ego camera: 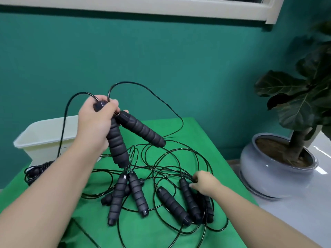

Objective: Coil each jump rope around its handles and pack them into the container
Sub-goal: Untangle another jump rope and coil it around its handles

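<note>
At lower centre I see loose handles (137, 192) and tangled cords (166, 158) on the green cloth (161, 237). My right hand (204, 183) pinches a cord there. My left hand (96, 122), raised mid-left, grips two handles (129, 133). The white container (44, 138) sits at left.

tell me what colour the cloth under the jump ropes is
Bright green; the cloth shows plainly in the head view, the only one.

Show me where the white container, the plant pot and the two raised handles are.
white container (38, 138): head view, on its front rim.
plant pot (265, 178): head view, on its grey side wall.
raised handles (143, 130): head view, on the foam middle of the right one.
</note>
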A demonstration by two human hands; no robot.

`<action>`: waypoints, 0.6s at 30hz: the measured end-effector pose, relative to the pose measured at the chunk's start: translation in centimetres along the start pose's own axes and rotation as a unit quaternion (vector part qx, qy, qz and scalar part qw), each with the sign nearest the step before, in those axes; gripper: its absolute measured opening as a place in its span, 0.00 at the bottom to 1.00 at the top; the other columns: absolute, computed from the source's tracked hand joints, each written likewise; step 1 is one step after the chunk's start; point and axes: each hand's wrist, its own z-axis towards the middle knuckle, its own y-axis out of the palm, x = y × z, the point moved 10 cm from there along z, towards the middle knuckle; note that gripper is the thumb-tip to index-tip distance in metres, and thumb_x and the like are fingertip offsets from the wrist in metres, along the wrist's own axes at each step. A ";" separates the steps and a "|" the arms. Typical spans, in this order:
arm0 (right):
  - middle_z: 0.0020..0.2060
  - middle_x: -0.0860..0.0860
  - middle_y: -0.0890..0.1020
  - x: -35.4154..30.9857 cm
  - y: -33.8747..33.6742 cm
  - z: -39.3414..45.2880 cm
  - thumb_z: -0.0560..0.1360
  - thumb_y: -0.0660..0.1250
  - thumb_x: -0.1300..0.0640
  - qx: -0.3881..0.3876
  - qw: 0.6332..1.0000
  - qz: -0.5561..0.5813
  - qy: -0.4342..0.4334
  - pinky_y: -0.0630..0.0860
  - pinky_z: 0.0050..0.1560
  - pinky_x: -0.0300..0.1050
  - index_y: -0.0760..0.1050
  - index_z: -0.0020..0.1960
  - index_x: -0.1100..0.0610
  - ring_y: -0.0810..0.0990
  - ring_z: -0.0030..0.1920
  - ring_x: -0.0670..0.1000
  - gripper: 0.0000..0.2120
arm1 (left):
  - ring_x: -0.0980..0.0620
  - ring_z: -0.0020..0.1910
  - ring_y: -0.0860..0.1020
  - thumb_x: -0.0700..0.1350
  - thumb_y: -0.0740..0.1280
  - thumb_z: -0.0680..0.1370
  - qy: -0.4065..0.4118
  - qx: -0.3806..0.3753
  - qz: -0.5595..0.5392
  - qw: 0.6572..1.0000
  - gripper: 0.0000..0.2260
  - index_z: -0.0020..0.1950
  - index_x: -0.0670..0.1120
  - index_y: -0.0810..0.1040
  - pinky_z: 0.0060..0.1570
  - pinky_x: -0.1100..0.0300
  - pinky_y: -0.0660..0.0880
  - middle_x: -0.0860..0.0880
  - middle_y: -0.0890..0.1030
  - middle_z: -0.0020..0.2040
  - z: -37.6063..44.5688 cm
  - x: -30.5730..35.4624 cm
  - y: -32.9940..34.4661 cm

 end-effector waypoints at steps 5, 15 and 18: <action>0.43 0.55 0.77 0.0 1.3 -1.3 0.78 0.65 0.56 -0.002 1.000 -0.025 0.015 0.71 0.42 0.42 0.71 0.42 0.59 0.78 0.45 0.56 0.08 | 0.45 0.38 0.83 0.38 0.67 0.77 0.013 -0.007 0.029 0.999 0.08 0.41 0.49 0.72 0.36 0.55 0.79 0.48 0.77 0.36 -0.1 1.6 -1.0; 0.47 0.51 0.78 -6.5 -18.8 -6.6 0.79 0.60 0.57 0.261 0.936 0.221 -0.078 0.68 0.46 0.41 0.75 0.58 0.58 0.74 0.46 0.51 0.10 | 0.42 0.40 0.81 0.36 0.67 0.77 0.091 -0.035 0.033 0.995 0.07 0.42 0.47 0.72 0.41 0.54 0.81 0.46 0.75 0.37 -1.4 7.4 -0.6; 0.45 0.48 0.76 -7.5 -25.9 -9.5 0.80 0.59 0.56 0.348 0.886 0.285 -0.115 0.72 0.45 0.44 0.73 0.58 0.56 0.77 0.43 0.52 0.09 | 0.43 0.38 0.83 0.37 0.67 0.77 0.098 -0.027 0.011 0.995 0.07 0.42 0.47 0.71 0.41 0.53 0.81 0.47 0.76 0.36 -1.8 8.6 -0.8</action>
